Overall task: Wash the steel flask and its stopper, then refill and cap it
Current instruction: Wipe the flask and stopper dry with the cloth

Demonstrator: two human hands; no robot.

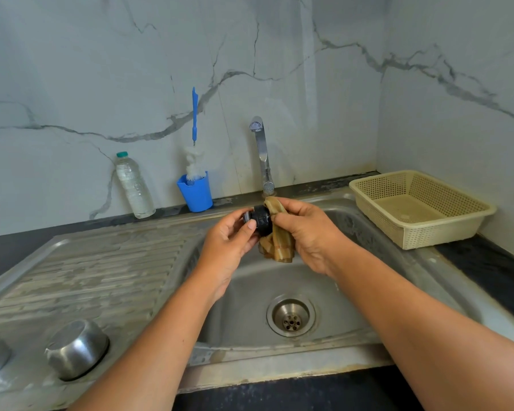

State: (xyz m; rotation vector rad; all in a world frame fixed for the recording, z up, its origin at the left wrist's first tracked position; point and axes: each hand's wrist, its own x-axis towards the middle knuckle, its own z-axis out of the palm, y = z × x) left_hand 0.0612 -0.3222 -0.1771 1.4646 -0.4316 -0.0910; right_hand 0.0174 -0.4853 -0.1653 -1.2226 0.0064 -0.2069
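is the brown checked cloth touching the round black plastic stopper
Touching: the head view shows the brown cloth pressed against the round black stopper with no gap.

Single head-worn wide-angle view, facing forward-down, close over sink (250,292), marble wall (279,54) beyond.

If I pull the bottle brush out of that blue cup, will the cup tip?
Probably tippy: the bottle brush stands far taller than the small blue cup. Its bristles crowd the cup's mouth, so the cup may lift along. The cup looks like light plastic.
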